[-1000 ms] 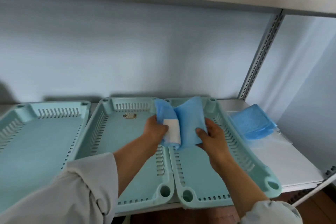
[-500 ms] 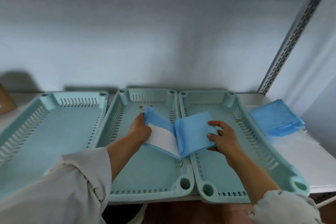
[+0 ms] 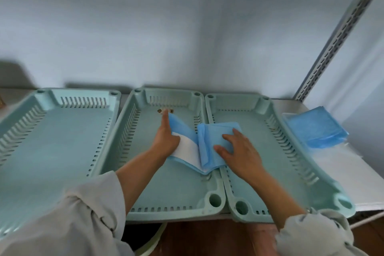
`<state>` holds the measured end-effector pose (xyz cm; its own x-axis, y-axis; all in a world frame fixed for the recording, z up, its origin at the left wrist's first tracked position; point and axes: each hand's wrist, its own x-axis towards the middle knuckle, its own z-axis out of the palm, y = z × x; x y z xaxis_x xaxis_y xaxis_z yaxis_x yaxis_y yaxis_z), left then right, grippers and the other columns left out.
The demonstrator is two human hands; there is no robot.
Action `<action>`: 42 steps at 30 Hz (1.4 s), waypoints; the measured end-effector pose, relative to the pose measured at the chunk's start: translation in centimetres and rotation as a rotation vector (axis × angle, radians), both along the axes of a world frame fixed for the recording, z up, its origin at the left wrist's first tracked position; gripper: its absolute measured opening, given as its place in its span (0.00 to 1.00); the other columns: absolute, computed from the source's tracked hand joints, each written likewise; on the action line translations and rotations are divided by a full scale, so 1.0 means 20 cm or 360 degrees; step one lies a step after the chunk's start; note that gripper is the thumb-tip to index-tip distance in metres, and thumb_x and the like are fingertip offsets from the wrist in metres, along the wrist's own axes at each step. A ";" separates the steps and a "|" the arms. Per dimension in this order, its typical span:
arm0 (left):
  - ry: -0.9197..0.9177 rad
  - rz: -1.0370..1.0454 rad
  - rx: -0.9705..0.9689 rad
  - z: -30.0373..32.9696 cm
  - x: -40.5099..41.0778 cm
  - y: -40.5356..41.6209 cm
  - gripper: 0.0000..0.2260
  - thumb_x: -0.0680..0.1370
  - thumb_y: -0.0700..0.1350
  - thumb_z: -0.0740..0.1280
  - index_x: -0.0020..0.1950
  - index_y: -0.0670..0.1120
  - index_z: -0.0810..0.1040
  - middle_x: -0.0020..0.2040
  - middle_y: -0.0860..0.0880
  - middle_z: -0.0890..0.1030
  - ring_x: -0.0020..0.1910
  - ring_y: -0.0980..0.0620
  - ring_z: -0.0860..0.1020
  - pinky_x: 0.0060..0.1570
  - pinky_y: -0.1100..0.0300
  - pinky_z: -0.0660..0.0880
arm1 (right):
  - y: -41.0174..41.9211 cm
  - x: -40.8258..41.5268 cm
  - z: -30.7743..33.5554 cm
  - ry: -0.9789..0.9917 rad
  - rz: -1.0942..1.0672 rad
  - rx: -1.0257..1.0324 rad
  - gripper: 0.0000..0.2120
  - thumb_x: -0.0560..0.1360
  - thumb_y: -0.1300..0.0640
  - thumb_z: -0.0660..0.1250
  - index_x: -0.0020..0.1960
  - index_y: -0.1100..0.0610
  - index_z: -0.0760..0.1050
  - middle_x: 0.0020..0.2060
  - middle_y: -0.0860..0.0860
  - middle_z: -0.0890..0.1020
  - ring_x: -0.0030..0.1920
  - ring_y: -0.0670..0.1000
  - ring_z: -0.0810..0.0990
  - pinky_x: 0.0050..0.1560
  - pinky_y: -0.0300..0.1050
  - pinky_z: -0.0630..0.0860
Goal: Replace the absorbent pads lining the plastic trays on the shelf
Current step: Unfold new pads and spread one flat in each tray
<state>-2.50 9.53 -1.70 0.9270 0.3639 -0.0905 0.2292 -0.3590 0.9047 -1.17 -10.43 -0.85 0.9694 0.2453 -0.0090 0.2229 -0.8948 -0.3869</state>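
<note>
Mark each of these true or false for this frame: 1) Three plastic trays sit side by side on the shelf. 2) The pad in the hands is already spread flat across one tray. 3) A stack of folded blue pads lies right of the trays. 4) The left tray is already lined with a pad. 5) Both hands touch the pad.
1) True: left tray, middle tray and right tray sit in a row.
2) False: the blue absorbent pad is only partly unfolded, straddling the rims of the middle and right trays.
3) True: the stack of folded pads lies on the shelf.
4) False: its floor is bare.
5) True: left hand and right hand are both on it.
</note>
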 end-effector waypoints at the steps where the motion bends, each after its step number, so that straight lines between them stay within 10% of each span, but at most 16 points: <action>1: -0.0008 -0.0029 0.0085 -0.01 0.00 0.00 0.39 0.76 0.32 0.60 0.77 0.56 0.43 0.69 0.44 0.65 0.53 0.50 0.70 0.50 0.59 0.68 | 0.03 -0.02 -0.01 0.0131 0.0064 -0.0014 0.36 0.74 0.36 0.61 0.76 0.52 0.57 0.77 0.50 0.53 0.76 0.51 0.55 0.73 0.49 0.57; 5: 0.0127 -0.0161 0.0451 -0.03 0.02 0.04 0.32 0.76 0.33 0.60 0.76 0.56 0.56 0.67 0.43 0.63 0.54 0.46 0.72 0.50 0.63 0.67 | 0.07 -0.03 -0.06 0.0382 0.0189 -0.0126 0.49 0.71 0.37 0.67 0.78 0.53 0.41 0.77 0.49 0.53 0.74 0.53 0.61 0.68 0.51 0.65; 11: 0.0152 -0.0174 0.0494 -0.04 -0.01 0.09 0.26 0.75 0.30 0.61 0.70 0.49 0.70 0.67 0.42 0.69 0.65 0.44 0.71 0.64 0.59 0.67 | 0.04 0.03 -0.08 0.0053 -0.0082 0.0054 0.15 0.81 0.51 0.55 0.59 0.60 0.72 0.55 0.58 0.79 0.57 0.59 0.77 0.50 0.47 0.71; 15: -0.0086 -0.0012 0.0489 -0.01 0.00 0.12 0.26 0.74 0.29 0.59 0.70 0.47 0.71 0.68 0.42 0.72 0.67 0.43 0.71 0.66 0.59 0.65 | 0.02 0.05 -0.03 -0.0034 -0.0395 0.0858 0.11 0.81 0.56 0.58 0.41 0.57 0.70 0.40 0.56 0.79 0.44 0.59 0.79 0.42 0.48 0.73; 20: -0.0025 0.0211 0.0683 0.03 0.03 0.14 0.28 0.76 0.33 0.60 0.75 0.47 0.63 0.76 0.42 0.58 0.76 0.45 0.57 0.73 0.57 0.55 | -0.03 0.06 0.08 0.0420 -0.0775 0.2213 0.08 0.81 0.61 0.58 0.58 0.55 0.71 0.52 0.56 0.78 0.50 0.56 0.78 0.47 0.50 0.80; 23: -0.0347 0.0063 0.1097 0.06 0.00 0.04 0.25 0.80 0.45 0.62 0.76 0.52 0.59 0.79 0.47 0.50 0.78 0.48 0.47 0.75 0.53 0.47 | -0.04 0.04 0.08 0.0610 -0.0748 0.2432 0.12 0.81 0.62 0.58 0.64 0.56 0.69 0.53 0.57 0.78 0.46 0.54 0.80 0.40 0.48 0.83; 26: -0.0449 -0.0591 0.0801 0.09 -0.02 -0.08 0.27 0.78 0.58 0.61 0.75 0.55 0.59 0.76 0.51 0.61 0.74 0.51 0.61 0.72 0.51 0.61 | -0.04 0.04 0.08 0.0661 -0.0752 0.2424 0.12 0.81 0.63 0.58 0.63 0.58 0.70 0.53 0.57 0.79 0.47 0.54 0.80 0.43 0.48 0.79; 32: 0.0027 -0.0735 0.1431 0.02 0.00 -0.14 0.29 0.73 0.60 0.67 0.73 0.58 0.64 0.65 0.49 0.69 0.65 0.49 0.69 0.64 0.53 0.67 | -0.07 0.05 0.07 0.0394 -0.0869 0.1929 0.31 0.74 0.74 0.57 0.73 0.55 0.60 0.65 0.59 0.73 0.51 0.58 0.78 0.32 0.45 0.81; 35: 0.0282 -0.0595 0.1506 0.00 0.00 -0.13 0.16 0.75 0.58 0.66 0.58 0.52 0.76 0.56 0.48 0.79 0.54 0.48 0.78 0.53 0.55 0.74 | -0.15 0.03 0.06 0.0114 -0.0687 0.0455 0.44 0.74 0.69 0.59 0.77 0.42 0.39 0.75 0.59 0.57 0.59 0.62 0.74 0.53 0.56 0.77; 38: 0.0719 -0.0756 0.1120 -0.03 -0.01 -0.12 0.18 0.79 0.57 0.60 0.39 0.46 0.79 0.38 0.49 0.84 0.33 0.53 0.81 0.40 0.62 0.78 | -0.18 0.03 0.05 -0.0217 -0.0418 -0.0681 0.38 0.75 0.61 0.63 0.77 0.46 0.48 0.75 0.59 0.34 0.77 0.61 0.43 0.75 0.59 0.49; 42: 0.1098 -0.0842 0.0342 -0.02 -0.04 -0.14 0.18 0.82 0.55 0.55 0.47 0.44 0.77 0.34 0.49 0.82 0.25 0.58 0.78 0.27 0.68 0.72 | -0.09 0.01 0.00 -0.0044 0.0255 -0.0291 0.31 0.79 0.47 0.61 0.77 0.46 0.51 0.78 0.51 0.43 0.78 0.51 0.43 0.76 0.49 0.45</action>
<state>-3.38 6.73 -2.05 0.7429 -0.0225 -0.6690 0.4536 -0.7180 0.5279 -0.93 -12.28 -0.76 0.9187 0.3928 -0.0415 0.3759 -0.9017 -0.2137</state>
